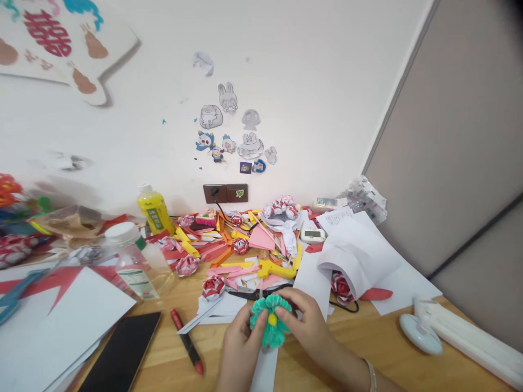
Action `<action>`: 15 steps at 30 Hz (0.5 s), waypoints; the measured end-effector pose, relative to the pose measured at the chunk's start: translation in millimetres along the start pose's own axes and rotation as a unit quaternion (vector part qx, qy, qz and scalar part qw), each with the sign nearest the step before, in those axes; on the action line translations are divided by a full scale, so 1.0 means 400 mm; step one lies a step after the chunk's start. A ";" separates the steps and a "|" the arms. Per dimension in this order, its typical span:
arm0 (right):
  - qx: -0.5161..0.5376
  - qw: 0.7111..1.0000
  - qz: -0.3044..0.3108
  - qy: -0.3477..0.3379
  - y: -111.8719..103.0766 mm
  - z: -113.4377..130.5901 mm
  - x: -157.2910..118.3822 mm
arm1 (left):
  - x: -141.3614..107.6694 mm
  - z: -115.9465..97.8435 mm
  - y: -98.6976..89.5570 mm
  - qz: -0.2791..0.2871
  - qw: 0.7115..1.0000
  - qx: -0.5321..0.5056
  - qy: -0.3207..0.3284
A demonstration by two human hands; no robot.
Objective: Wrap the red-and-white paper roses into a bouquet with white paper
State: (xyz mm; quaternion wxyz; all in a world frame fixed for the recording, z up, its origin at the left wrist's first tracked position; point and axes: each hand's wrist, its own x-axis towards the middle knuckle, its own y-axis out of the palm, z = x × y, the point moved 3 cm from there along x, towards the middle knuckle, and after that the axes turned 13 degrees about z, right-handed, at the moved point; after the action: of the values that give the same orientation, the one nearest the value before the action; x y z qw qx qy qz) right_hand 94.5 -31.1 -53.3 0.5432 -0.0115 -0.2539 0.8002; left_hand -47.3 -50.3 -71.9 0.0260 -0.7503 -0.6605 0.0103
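A green flower with a yellow centre is held up between both hands, above the front of the wooden desk. My left hand grips its left side, the thumb lying across a petal. On the other side my right hand pinches the upper right petals between thumb and fingers. What the flower is made of I cannot tell for certain. A strip of white paper lies beneath the flower. Just behind it sits a yellow glue gun, its nozzle end close to the petals.
Coloured paper scraps and red-white paper roses crowd the back. At left are a black phone, a red-black marker, a clear jar and a yellow bottle. White sheets and a white lamp lie at right.
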 end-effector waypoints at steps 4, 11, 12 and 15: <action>-0.044 0.998 0.037 -0.015 0.008 -0.003 -0.003 | 0.004 0.010 0.000 -0.007 1.000 0.029 0.008; -0.070 0.995 0.072 0.002 0.014 0.001 0.010 | 0.008 0.042 0.002 -0.009 0.999 0.030 0.009; -0.079 0.994 0.075 0.009 0.010 0.004 0.017 | 0.008 0.048 0.005 0.002 1.000 0.012 0.005; -0.108 0.990 0.085 0.034 -0.012 0.015 0.055 | 0.013 0.076 0.022 0.041 0.996 -0.067 -0.031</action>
State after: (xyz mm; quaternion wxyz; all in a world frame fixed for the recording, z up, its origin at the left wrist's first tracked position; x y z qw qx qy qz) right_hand 87.8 -13.1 -40.4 0.4772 -0.1184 -0.3182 0.8106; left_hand -39.2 -45.6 -102.6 -0.0452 -0.7764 -0.6286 -0.0094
